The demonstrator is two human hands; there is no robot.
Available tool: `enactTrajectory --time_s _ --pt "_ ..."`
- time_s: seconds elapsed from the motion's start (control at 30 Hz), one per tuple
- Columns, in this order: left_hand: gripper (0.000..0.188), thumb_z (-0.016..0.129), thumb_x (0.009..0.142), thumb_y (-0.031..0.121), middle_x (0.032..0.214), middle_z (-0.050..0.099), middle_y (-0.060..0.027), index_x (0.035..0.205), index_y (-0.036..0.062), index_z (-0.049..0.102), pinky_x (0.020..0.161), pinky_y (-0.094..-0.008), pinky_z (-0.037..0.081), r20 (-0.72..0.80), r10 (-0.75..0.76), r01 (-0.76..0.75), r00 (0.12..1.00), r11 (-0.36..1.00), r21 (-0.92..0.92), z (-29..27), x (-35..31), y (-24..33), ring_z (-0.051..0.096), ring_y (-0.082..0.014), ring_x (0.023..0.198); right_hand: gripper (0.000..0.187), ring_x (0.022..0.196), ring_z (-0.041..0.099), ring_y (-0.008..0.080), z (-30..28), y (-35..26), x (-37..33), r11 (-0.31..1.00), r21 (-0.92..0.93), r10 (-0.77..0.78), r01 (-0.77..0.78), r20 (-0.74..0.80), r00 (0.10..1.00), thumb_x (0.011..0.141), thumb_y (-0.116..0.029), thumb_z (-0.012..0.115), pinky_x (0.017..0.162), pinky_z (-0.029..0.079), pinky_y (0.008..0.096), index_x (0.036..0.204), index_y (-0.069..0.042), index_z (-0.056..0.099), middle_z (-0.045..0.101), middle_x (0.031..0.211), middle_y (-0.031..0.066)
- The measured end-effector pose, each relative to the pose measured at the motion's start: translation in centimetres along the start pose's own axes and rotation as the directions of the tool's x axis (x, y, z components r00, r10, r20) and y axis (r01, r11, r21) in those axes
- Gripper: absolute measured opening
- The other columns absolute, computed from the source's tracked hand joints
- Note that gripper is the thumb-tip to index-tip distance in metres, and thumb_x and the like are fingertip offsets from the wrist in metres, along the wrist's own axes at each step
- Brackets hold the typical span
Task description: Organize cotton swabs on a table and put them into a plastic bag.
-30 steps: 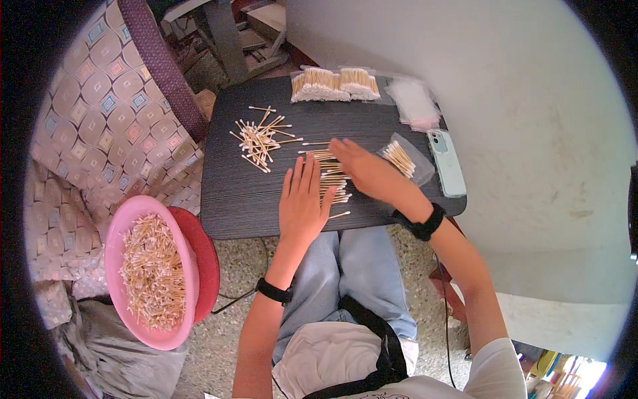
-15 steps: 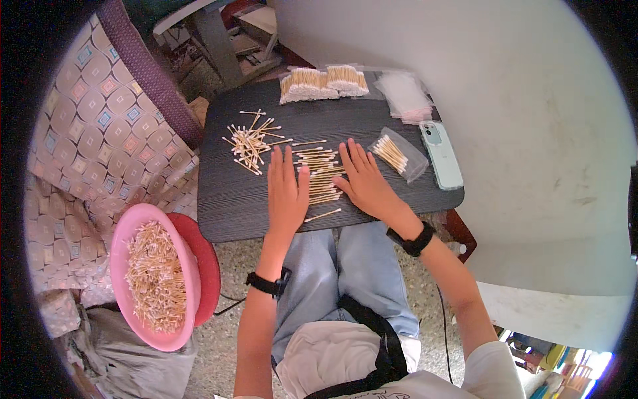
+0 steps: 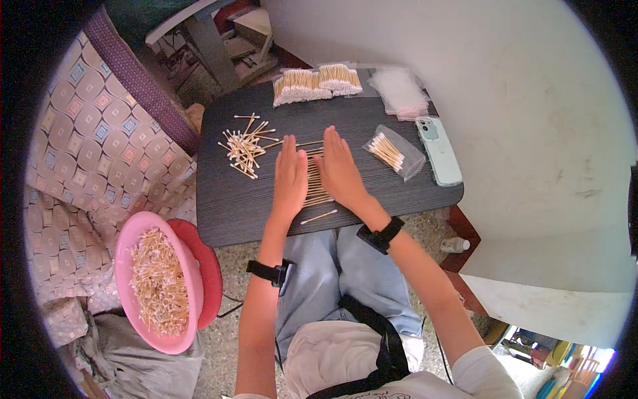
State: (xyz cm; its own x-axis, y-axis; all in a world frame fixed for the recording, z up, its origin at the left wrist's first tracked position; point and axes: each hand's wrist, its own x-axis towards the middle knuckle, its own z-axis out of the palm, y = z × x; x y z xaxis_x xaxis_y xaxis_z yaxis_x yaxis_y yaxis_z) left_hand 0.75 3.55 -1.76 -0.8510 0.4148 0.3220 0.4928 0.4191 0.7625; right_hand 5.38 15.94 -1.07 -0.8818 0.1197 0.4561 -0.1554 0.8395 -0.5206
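Note:
A row of cotton swabs (image 3: 315, 191) lies crosswise on the dark table (image 3: 232, 213), with my hands upright on either side of it. My left hand (image 3: 290, 178) stands along the swabs' left ends, fingers straight and together. Along their right ends is my right hand (image 3: 341, 171), its fingers also stretched out. Both hands hide the swab tips; neither grips anything. One stray swab (image 3: 319, 217) rests below the row, near the table's front edge. Left of my left hand sits a loose, criss-crossed heap of swabs (image 3: 244, 147).
Right of my hands is a clear bag (image 3: 413, 161) with some swabs inside. Bundled swabs (image 3: 306, 86) line the back edge, beside stacked clear bags (image 3: 399, 90). A pale green phone (image 3: 440, 156) lies at the right edge. A pink basin (image 3: 194, 286) full of swabs stands lower left.
My right hand has moved left and turned more upright against the row's right ends. The gap between my hands has narrowed, and fewer swab tips show.

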Motion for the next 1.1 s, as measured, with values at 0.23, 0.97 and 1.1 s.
enactTrajectory --time_s 0.23,0.97,1.1 --pt "0.059 0.029 0.101 0.037 0.148 0.03 -0.0234 0.14 -0.0075 0.031 0.115 -0.0426 0.015 0.139 0.072 -0.097 0.988 0.978 0.182 -1.1 -0.6 1.7 0.022 -0.0328 0.141 0.054 0.135 0.029 0.0423 -0.8 0.1 -0.4 0.997 0.044 -0.066 0.062 0.085 0.994 0.094 -0.019 0.044 0.112 0.021 0.0489 0.136 0.013 0.03 0.03 0.142 0.0329" --pt "0.021 0.055 0.091 0.01 0.111 0.059 -0.0158 0.108 0.0003 0.062 0.086 -0.038 0.046 -0.017 0.133 -0.129 0.991 0.98 0.152 -4.3 -1.6 2.2 0.058 -0.0321 0.1 0.055 0.136 0.032 0.0303 -3.0 0.2 -3.0 0.925 -0.321 -0.152 0.201 0.172 0.973 0.095 -0.035 0.047 0.112 0.023 0.0471 0.138 -0.002 0.04 0.034 0.149 0.0108" --pt "0.015 0.063 0.084 0.007 0.093 0.059 -0.0138 0.097 0.0011 0.066 0.078 -0.0377 0.048 -0.042 0.166 -0.153 0.985 0.963 0.221 -4.3 -0.6 1.7 0.059 -0.0308 0.089 0.055 0.136 0.032 0.0301 -3.1 0.0 -2.9 0.93 -0.309 -0.15 0.198 0.174 0.973 0.095 -0.035 0.047 0.112 0.023 0.0467 0.138 -0.002 0.04 0.034 0.148 0.0107"
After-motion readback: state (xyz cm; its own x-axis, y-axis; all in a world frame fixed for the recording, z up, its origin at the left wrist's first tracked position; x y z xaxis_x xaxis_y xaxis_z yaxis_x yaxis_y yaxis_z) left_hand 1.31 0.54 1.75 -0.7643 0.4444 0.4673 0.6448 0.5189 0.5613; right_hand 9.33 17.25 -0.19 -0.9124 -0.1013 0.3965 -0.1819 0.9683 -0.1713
